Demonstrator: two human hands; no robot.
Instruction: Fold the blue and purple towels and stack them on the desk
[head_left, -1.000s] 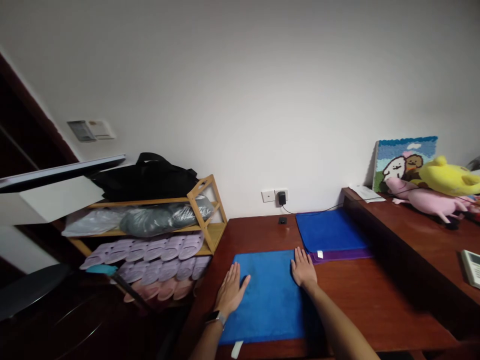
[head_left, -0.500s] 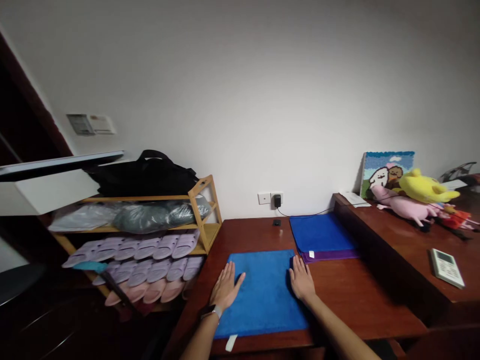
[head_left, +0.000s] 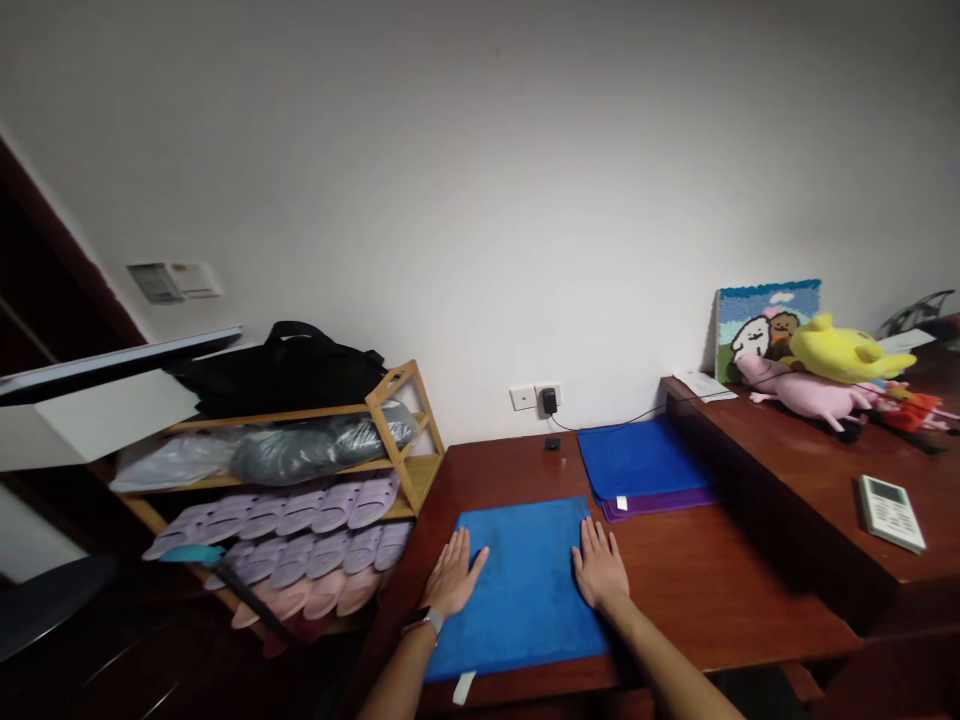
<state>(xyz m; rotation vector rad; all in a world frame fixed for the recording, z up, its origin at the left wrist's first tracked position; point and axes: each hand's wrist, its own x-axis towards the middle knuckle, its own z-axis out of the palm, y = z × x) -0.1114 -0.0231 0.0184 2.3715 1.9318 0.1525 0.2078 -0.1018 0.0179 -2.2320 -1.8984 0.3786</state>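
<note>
Head view: both bare hands lie flat, palms down, forearms reaching up from five and seven o'clock. One light-blue cloth is spread on the desk between them, the left hand touching its nine o'clock edge, the right hand its three o'clock edge. Two more cloths, one dark-blue cloth over one purple cloth, lie toward one o'clock. Both hands are open, fingers extended, gripping nothing.
</note>
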